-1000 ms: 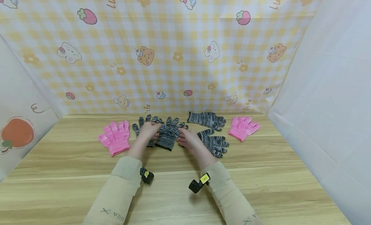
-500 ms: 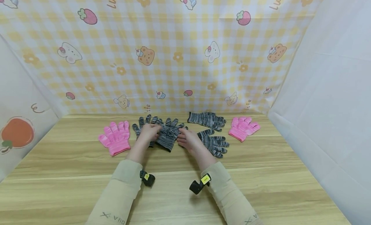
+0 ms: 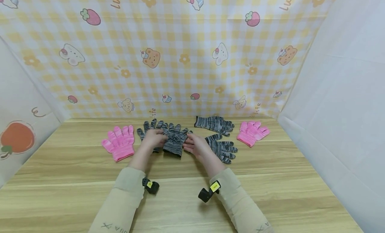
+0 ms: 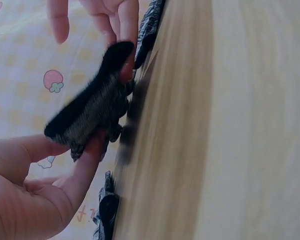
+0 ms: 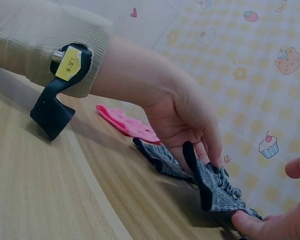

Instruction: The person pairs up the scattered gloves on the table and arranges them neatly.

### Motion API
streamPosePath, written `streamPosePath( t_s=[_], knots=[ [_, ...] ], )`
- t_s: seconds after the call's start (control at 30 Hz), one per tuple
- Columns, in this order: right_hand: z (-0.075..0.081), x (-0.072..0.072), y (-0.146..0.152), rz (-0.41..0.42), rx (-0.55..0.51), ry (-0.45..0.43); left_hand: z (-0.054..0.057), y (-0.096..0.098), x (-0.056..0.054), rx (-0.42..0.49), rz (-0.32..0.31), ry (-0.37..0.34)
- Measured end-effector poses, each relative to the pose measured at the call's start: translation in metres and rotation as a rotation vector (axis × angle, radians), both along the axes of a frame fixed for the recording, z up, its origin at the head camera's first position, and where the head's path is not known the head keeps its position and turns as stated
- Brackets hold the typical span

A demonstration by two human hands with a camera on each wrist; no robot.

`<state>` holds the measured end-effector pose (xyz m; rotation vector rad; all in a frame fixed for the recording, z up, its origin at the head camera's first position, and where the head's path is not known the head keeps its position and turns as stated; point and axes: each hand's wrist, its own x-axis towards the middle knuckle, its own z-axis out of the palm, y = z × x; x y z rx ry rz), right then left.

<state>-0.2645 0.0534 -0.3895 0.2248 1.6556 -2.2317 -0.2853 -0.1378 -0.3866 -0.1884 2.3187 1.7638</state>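
Could twist or drop the grey glove [image 3: 174, 141], just below the frame's centre, through uneven support: pinched by the left hand [image 3: 154, 139], only touched by the right hand [image 3: 196, 145] (with its thumb apart).

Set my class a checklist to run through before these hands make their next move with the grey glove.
1. Left hand gripping the held grey glove: ok, it pinches the edge.
2. Right hand gripping it too: not ok, fingers touch it but the thumb looks apart.
3. Cuff raised off the table: ok.
4. Held grey glove smooth: not ok, it is rumpled.
5. Held grey glove clear of the leftmost grey glove: cannot tell, they overlap in the head view.
6. Left pink glove beside right pink glove: not ok, they lie far apart.
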Motion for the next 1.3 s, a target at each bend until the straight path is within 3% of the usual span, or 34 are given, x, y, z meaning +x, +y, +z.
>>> streamPosePath(
  t_s=[0.23, 0.6, 1.3],
  knots=[
    [0.000, 0.003, 0.000, -0.006, -0.023, 0.005, -0.004, -0.007, 0.002, 0.098, -0.023, -0.009],
    [-0.001, 0.006, 0.001, -0.010, -0.011, 0.003, 0.000, -0.012, 0.010, 0.219, -0.067, -0.036],
    [-0.001, 0.015, 0.009, 0.073, 0.081, 0.068, 0.006, -0.014, 0.022, 0.222, -0.160, -0.096]
  ],
)
